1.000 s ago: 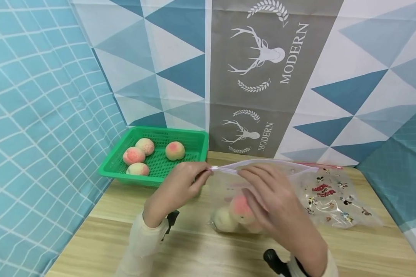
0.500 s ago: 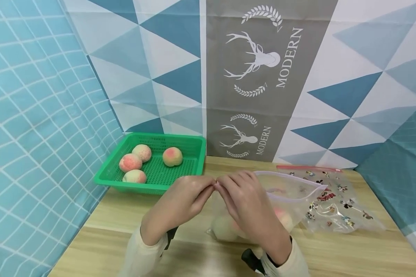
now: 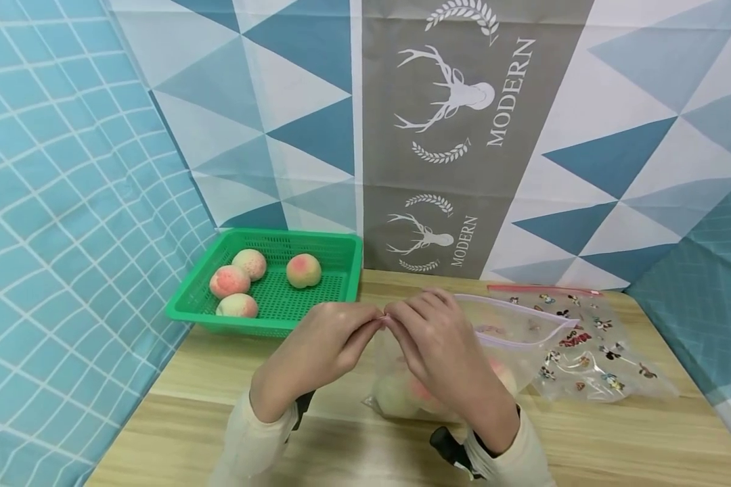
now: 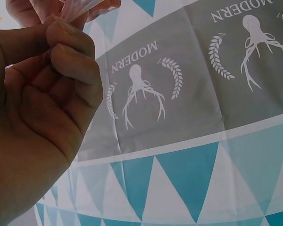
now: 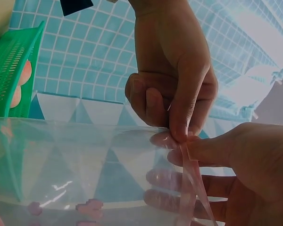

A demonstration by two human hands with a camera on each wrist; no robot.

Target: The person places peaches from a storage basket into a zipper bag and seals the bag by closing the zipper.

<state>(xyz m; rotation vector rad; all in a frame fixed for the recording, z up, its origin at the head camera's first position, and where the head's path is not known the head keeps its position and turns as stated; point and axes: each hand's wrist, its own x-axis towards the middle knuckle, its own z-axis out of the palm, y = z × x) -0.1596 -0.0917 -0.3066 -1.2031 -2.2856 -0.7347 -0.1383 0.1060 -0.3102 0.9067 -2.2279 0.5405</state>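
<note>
- Zip bag [image 3: 518, 355], holding peaches [image 3: 394, 398]: on the table [image 3: 183, 419], right of the green basket [image 3: 359, 270]; mouth upward, long rim running left to right.
- Right hand [image 3: 447, 345]: since a second ago, I see it has met the left hand [image 3: 317, 348]; both pinch the left corner, fingertips closed.
- Purple closure [image 3: 518, 345]: gaping rightward; I judge it unsealed there.

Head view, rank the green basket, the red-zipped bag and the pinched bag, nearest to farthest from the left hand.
1. Pinched bag, held by the left hand.
2. Green basket, just beyond, toward the left.
3. Red-zipped bag, on the right.
</note>
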